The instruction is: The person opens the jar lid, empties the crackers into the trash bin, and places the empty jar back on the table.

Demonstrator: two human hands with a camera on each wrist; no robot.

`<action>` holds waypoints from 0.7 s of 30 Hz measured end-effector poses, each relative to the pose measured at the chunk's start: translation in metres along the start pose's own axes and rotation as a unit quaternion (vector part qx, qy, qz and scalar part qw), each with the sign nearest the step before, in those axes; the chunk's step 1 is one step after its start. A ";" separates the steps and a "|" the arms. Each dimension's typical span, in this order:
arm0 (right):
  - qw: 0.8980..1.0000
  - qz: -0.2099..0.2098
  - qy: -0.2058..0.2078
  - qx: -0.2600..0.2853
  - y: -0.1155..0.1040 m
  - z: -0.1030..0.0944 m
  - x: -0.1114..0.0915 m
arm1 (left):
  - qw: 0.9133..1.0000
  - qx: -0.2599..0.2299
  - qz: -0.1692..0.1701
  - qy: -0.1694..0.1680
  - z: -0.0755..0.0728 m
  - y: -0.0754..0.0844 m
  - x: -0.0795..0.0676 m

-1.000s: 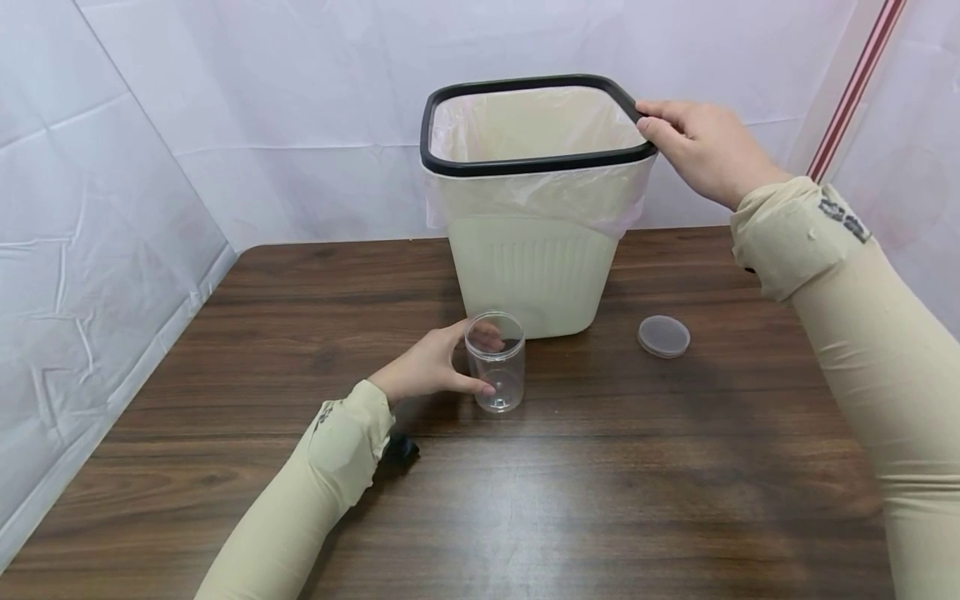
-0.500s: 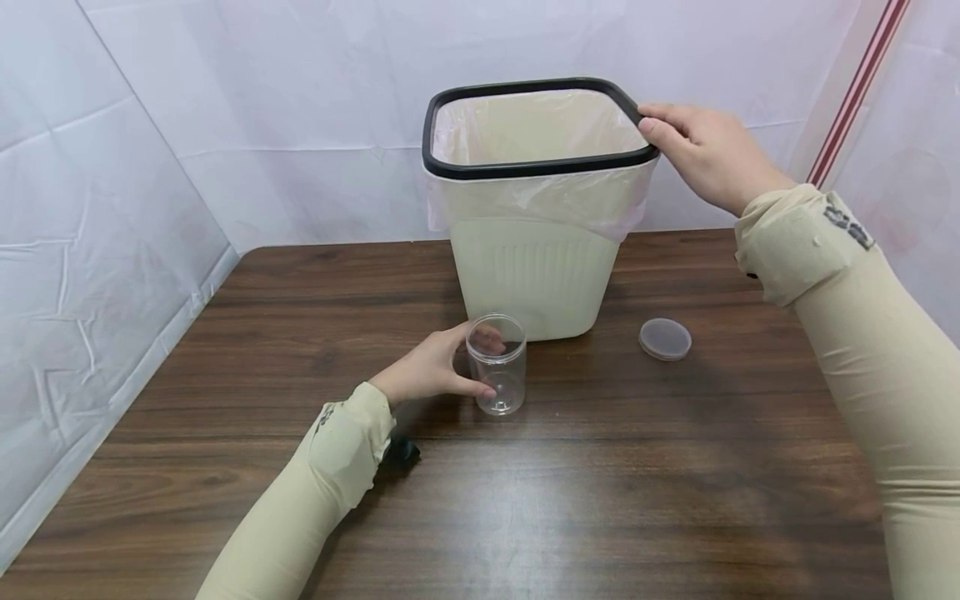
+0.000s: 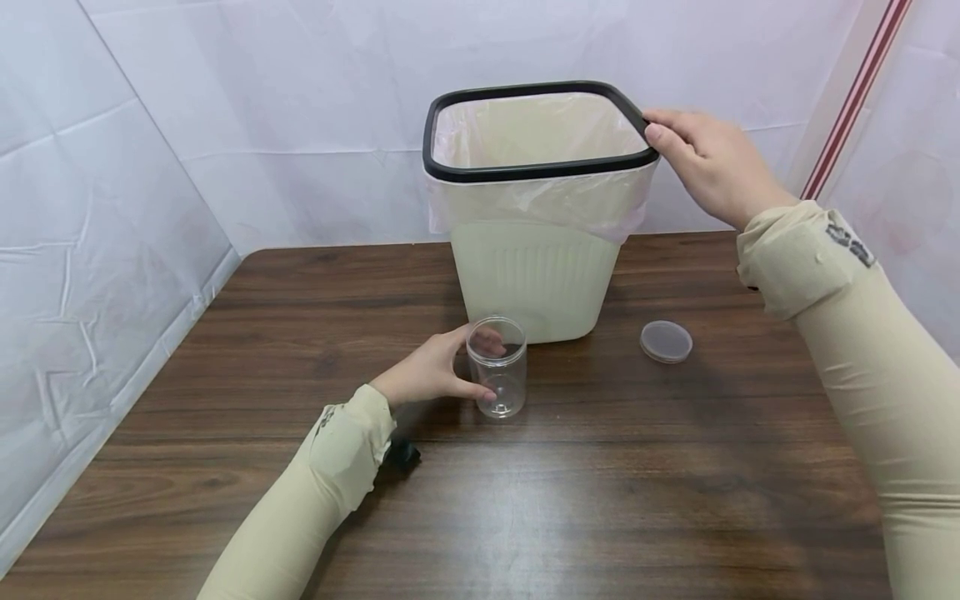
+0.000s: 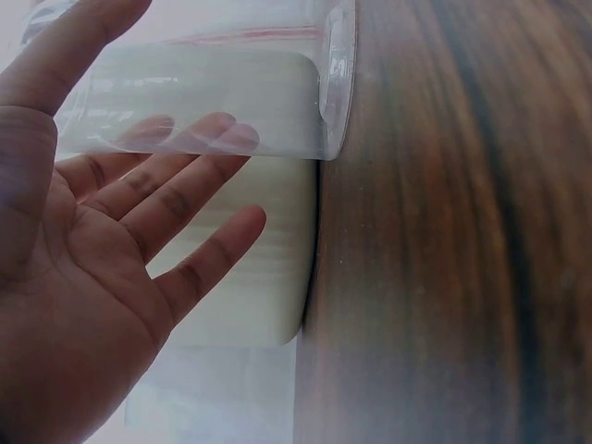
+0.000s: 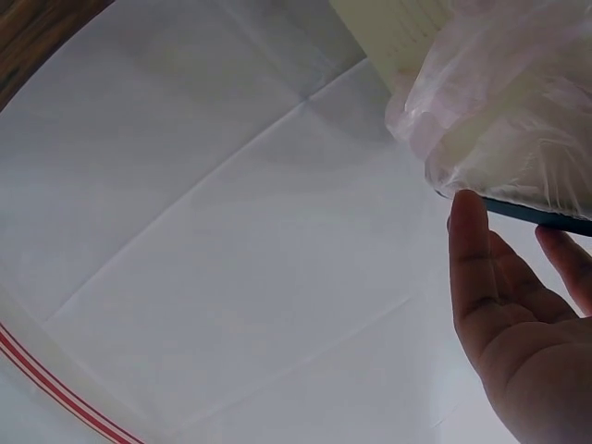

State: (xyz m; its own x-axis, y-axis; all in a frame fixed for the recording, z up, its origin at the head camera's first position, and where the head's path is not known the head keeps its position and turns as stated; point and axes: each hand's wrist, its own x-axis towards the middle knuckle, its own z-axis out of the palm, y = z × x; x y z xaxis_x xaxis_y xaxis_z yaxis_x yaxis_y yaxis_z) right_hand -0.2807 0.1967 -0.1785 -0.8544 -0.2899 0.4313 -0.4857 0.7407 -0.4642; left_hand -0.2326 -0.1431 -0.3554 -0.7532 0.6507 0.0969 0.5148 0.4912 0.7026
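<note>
A clear plastic jar point(image 3: 498, 379), lidless, stands upright on the brown wooden table in front of a cream trash bin point(image 3: 532, 271). Around the jar's left side is my left hand point(image 3: 435, 367), thumb in front and fingers behind. In the left wrist view the fingers point(image 4: 199, 199) are fairly straight and spread, some seen through the jar wall. A black rim point(image 3: 540, 171) tops the bin, over a thin plastic liner point(image 3: 600, 200). My right hand point(image 3: 716, 162) touches that rim's right corner with nearly straight fingertips. On the table at right lies a round clear lid point(image 3: 666, 342).
A dark object point(image 3: 405, 456) is partly visible under the left wrist. White sheeting point(image 3: 315, 125) hangs behind the table point(image 3: 337, 292) and along its left side. A red-striped band point(image 3: 855, 100) runs down the sheeting at right.
My right hand has drawn back slightly from the bin's rim, its fingertips still at the corner. The left hand and the jar keep their places; the view has tilted slightly.
</note>
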 end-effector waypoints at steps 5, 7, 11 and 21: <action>1.000 -0.001 0.001 0.003 0.001 0.000 -0.004 | 1.000 -0.004 0.001 -0.001 0.000 -0.001 0.000; 1.000 -0.002 0.000 0.002 0.001 0.000 -0.006 | 1.000 -0.004 0.002 -0.001 0.000 -0.001 0.001; 1.000 -0.006 -0.002 0.001 0.003 -0.001 -0.008 | 1.000 -0.003 0.003 0.000 -0.001 -0.001 0.001; 1.000 -0.008 -0.005 0.003 0.007 -0.001 -0.012 | 1.000 -0.002 0.005 0.001 0.000 -0.001 0.002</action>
State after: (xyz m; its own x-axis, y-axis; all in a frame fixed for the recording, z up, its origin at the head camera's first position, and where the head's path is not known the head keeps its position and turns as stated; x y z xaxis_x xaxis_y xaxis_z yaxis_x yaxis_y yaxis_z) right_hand -0.2734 0.2062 -0.1862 -0.8479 -0.3082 0.4314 -0.5011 0.7316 -0.4622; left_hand -0.2342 -0.1423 -0.3555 -0.7485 0.6548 0.1046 0.5203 0.4821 0.7049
